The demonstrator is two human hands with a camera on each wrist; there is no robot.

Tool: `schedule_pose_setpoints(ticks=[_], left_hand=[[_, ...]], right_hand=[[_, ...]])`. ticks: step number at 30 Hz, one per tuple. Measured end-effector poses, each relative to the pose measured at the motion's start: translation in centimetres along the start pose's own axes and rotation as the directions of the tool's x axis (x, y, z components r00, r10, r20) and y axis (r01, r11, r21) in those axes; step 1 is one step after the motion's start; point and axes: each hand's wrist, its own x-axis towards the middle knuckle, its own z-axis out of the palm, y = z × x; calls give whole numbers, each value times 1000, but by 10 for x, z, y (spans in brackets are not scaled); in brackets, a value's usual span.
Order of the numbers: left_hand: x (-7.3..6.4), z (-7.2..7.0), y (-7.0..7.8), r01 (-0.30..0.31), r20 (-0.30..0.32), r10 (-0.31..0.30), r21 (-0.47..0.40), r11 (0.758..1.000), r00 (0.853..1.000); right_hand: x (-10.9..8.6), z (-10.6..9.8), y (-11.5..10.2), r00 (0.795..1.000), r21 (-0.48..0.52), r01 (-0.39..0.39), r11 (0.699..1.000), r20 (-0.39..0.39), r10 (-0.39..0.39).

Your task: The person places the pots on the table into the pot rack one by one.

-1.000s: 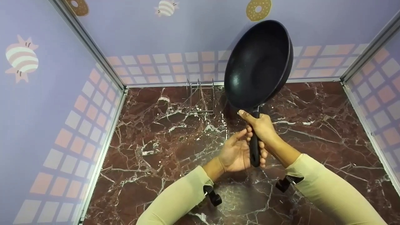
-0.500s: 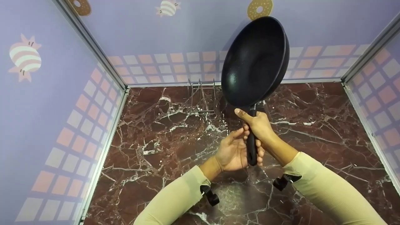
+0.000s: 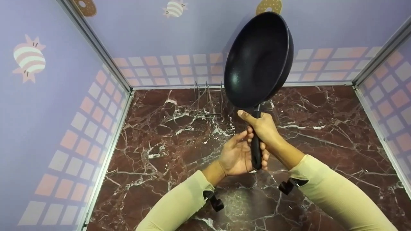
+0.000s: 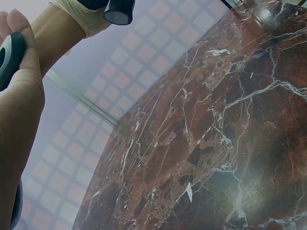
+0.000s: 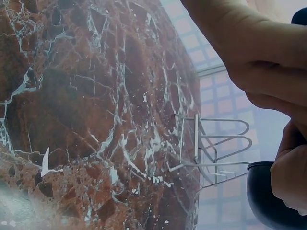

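Note:
A black wok (image 3: pixel 257 61) is held up off the countertop, tilted so that its dark inside faces left and toward me. My right hand (image 3: pixel 266 130) grips the upper part of its handle, the thumb pointing toward the bowl. Lower down, my left hand (image 3: pixel 237 157) cups the handle (image 3: pixel 256 154) from behind; its palm shows, and fingertips (image 3: pixel 265 157) curl out on the far right side. In the left wrist view the handle's end (image 4: pixel 12 60), with its hanging hole, lies against fingers. Part of the wok's rounded body (image 5: pixel 268 196) shows in the right wrist view.
A wire rack (image 3: pixel 208 101) stands on the dark red marbled countertop (image 3: pixel 179 154), near the back wall (image 3: pixel 199 35) and left of the wok. Side walls (image 3: pixel 398 93) close in the counter at left and right. Small white specks lie in front of the rack.
The wok and both hands have drifted slightly left and upward in the head view, while the background has shifted a little to the right. The grip on the handle looks the same.

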Motion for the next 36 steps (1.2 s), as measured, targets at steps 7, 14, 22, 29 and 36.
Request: schedule_pose_setpoints(ticks=[7,14,22,29,36], left_hand=[[-4,4,4,-10,15,10,-5,1000,1000],[-9,9,9,-20,-12,20,-8,1000,1000],[-14,8,11,-38,-3,38,-14,999,999],[-23,4,14,-66,24,66,-17,998,997],[-32,2,20,-101,49,103,-31,994,994]], right_hand=[[-2,7,-6,1000,1,11,1000,13,-11],[-2,13,-13,999,-6,20,1000,25,-20],[-1,20,-14,999,-39,38,999,25,-37],[2,30,-14,999,-93,37,995,24,-35],[6,44,-18,999,-154,36,987,19,-34]])
